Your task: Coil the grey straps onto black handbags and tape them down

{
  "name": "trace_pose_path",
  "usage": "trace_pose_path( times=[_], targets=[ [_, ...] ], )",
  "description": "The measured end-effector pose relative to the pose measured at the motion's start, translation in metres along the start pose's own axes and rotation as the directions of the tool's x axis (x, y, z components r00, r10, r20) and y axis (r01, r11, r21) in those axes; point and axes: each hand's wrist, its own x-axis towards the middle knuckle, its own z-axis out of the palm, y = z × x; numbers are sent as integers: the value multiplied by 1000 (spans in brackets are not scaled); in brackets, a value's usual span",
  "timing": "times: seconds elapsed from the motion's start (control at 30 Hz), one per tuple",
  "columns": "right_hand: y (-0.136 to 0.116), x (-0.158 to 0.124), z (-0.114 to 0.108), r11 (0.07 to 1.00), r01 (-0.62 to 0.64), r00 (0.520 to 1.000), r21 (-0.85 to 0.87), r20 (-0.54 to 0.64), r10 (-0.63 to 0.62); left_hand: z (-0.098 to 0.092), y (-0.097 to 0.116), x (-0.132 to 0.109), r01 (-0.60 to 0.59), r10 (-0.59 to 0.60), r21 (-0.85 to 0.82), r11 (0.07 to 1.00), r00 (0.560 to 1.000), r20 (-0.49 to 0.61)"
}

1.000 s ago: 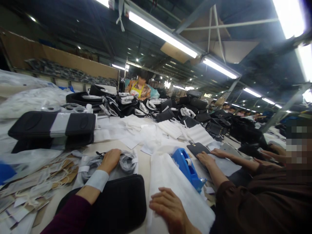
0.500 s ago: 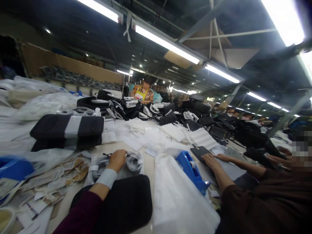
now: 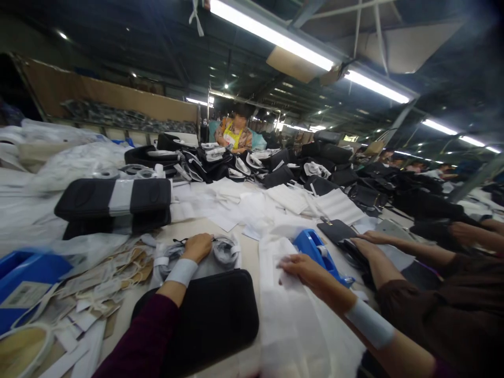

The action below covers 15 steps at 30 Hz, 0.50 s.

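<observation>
Left hand: the left hand point(image 3: 198, 245) stays put, centre-left of the frame, knuckles up and fingers curled down over the cord bundle point(image 3: 225, 250). Whether it grips the bundle or only presses on it, I cannot tell.
Right hand: here's the change. Half a second ago it was out of shot; now the right hand point(image 3: 301, 266) is back in, centre-right, further up the white bag point(image 3: 291, 320) than a second ago, when it lay flat low on the fabric.
Right grip: narrow, with the fingertips and thumb closed on the fabric near the bag's upper edge. It looks like a pinch, though the fingers are blurred.
White bag: lies flat from the middle of the frame down to the lower edge, just right of the black case point(image 3: 220, 315).
Cord bundle: grey coils in clear wrap, just above the black case, under the left hand.
What it means: both hands are now on material at once, one on each item.
Neighbours: the blue tape dispenser point(image 3: 315, 247) sits just beside the right hand, and a co-worker's hand point(image 3: 364, 245) works right of it, apart from the person's own.
Left side: a stack of black cases point(image 3: 114, 202) sits at upper left, with paper tags point(image 3: 106, 273) strewn below.
</observation>
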Motion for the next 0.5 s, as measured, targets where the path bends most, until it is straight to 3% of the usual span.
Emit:
trace_pose_path(
  times=[0.1, 0.2, 0.37, 0.5],
  targets=[
    [-25, 64, 20, 999, 1, 999, 45, -34, 0, -1, -1, 0, -5, 5, -9, 1000, 1000, 2],
    [-31, 109, 35, 998, 38, 999, 41, -6, -38, -4, -3, -1, 2, -2, -39, 999, 1000, -3],
    [-32, 145, 68, 985, 173, 983, 21, 51, -174, -9, -14, 0, 20, -24, -122, 992, 999, -32],
    [-49, 159, 98, 947, 320, 946, -18, 62, -318, -17, -29, 1, -1, -14, -182, 983, 997, -77]
  ],
)
